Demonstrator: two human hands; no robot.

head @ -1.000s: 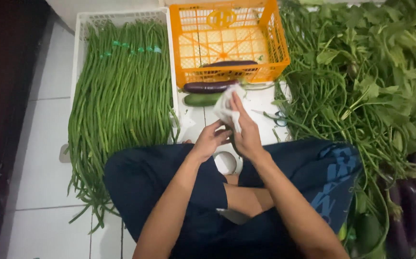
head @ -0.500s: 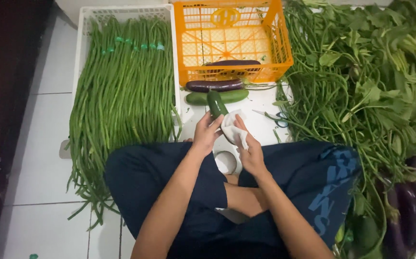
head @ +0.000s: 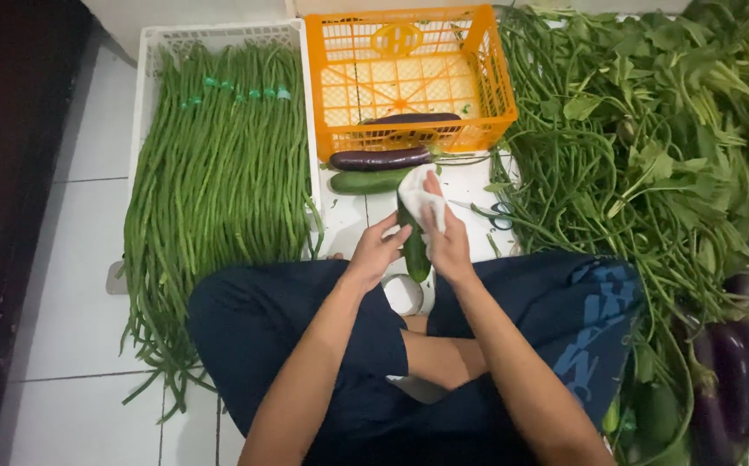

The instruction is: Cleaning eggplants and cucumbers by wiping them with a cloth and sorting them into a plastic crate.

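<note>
Both grips closed on upright cucumber (head: pixel 415 248): left hand (head: pixel 374 252) low, right hand (head: pixel 448 242) pressing white cloth (head: pixel 418 197).

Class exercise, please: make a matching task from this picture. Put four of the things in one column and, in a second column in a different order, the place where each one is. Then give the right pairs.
Things
1. cucumber
2. long beans
3. scissors
4. white cloth

Places
A. in the white crate
B. on the floor tiles, right of the hands
C. held by the left hand
D. pressed on the cucumber by the right hand

Pairs: 1-C, 2-A, 3-B, 4-D
</note>
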